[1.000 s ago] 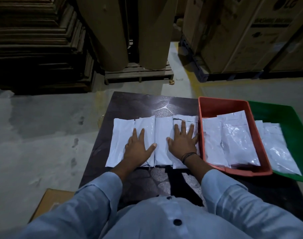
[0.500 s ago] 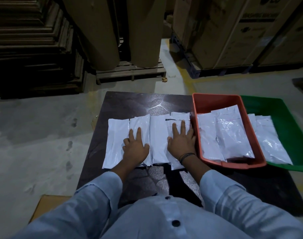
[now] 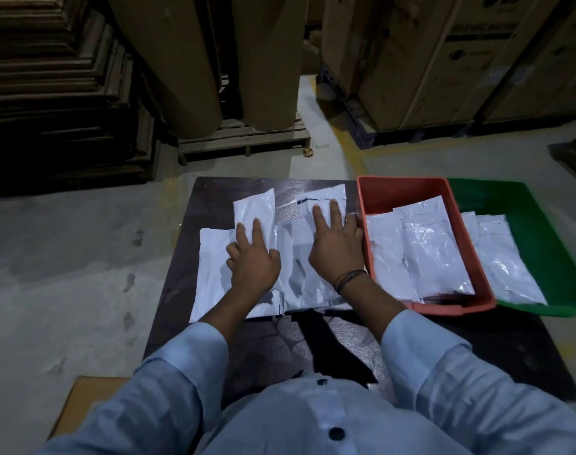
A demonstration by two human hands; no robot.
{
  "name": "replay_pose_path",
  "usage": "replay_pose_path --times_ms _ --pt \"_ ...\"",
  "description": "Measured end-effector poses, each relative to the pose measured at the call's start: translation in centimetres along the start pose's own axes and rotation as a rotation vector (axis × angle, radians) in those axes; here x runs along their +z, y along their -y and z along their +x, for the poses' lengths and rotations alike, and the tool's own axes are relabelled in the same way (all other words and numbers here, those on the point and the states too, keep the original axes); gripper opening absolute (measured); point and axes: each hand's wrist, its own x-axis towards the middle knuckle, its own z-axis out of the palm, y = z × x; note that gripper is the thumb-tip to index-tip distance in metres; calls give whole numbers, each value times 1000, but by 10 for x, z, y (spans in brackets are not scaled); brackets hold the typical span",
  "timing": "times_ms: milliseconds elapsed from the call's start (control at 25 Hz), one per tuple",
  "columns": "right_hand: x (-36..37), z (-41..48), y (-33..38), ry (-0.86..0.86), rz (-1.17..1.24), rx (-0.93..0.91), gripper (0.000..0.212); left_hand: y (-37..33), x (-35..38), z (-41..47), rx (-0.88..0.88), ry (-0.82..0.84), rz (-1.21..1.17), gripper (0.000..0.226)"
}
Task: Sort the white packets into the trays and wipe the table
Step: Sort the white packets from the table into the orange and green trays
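The neat row of white packets (image 3: 293,257) on the dark surface (image 3: 313,349) has broken up since a moment ago: two packets now sit pushed forward of the rest, so sorting looks underway. The left hand (image 3: 252,261) lies flat, fingers spread, pressing one advanced packet (image 3: 255,208). The right hand (image 3: 337,247) lies open on another, just beside the red tray (image 3: 408,188). Neither hand grips anything. More packets already lie in the red tray and the green tray (image 3: 549,244).
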Motion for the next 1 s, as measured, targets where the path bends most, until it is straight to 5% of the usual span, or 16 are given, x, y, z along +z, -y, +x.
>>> replay_pose_path --times_ms 600,1000 --pt "-56 -16 -196 -167 11 105 67 -194 55 -40 206 28 -37 72" --pt "-35 -27 -401 42 58 249 68 -336 127 -87 280 35 -70 74"
